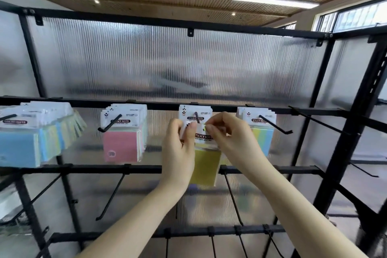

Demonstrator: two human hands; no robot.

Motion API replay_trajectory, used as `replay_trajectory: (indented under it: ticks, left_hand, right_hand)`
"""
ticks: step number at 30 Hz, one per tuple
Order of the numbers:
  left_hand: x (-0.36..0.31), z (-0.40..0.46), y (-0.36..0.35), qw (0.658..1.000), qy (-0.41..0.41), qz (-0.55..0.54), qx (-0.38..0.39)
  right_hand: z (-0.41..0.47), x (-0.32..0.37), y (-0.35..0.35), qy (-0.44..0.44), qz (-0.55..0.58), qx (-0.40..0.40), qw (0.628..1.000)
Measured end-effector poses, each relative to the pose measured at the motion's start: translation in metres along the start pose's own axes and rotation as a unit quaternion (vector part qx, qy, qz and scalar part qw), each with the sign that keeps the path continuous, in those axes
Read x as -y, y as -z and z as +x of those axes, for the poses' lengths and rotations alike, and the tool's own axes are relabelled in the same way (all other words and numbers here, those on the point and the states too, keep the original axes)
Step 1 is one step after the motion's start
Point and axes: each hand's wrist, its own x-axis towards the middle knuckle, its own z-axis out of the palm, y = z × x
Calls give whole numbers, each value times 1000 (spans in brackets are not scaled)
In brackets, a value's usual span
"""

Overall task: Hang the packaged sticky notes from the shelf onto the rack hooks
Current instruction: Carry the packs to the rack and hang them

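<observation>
A yellow packaged sticky note pack [206,163] hangs from both my hands in front of the black rack. My left hand [180,146] pinches the left top corner of its white header card. My right hand [228,136] pinches the right top corner. The header sits just below the tip of a black hook [196,115] that carries other sticky note packs [195,113]. Whether the hook tip is through the pack's hole I cannot tell.
Packs hang on neighbouring hooks: a blue and pastel stack [35,136] at left, a pink pack [122,138], and a yellow-blue one [261,130] at right. Bare hooks [301,118] stick out at right and on the lower bars [113,195]. A ribbed translucent panel [167,63] backs the rack.
</observation>
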Motion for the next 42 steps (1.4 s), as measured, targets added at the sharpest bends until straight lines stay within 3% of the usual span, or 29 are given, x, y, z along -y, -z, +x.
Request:
replay_trajectory:
  ticks: [9, 13, 21, 25, 33, 42]
  left_hand:
    - [30, 3, -10, 997, 80, -6, 1]
    - [46, 16, -14, 996, 86, 35, 6]
    - [75, 49, -13, 979, 107, 174, 15]
    - [85, 50, -9, 969, 136, 203, 28]
    - [102, 2, 16, 964, 179, 196, 36]
    - [107, -60, 95, 930, 230, 231, 170]
  right_hand:
    - [3, -18, -9, -25, -17, -13, 999]
    - [18, -26, -14, -34, -93, -26, 995]
    - [46, -50, -17, -39, -263, 39, 963]
    - [49, -66, -19, -48, -238, 33, 969]
    - [22, -95, -24, -122, -69, -14, 990]
    - [-64, -109, -62, -242, -112, 28, 964]
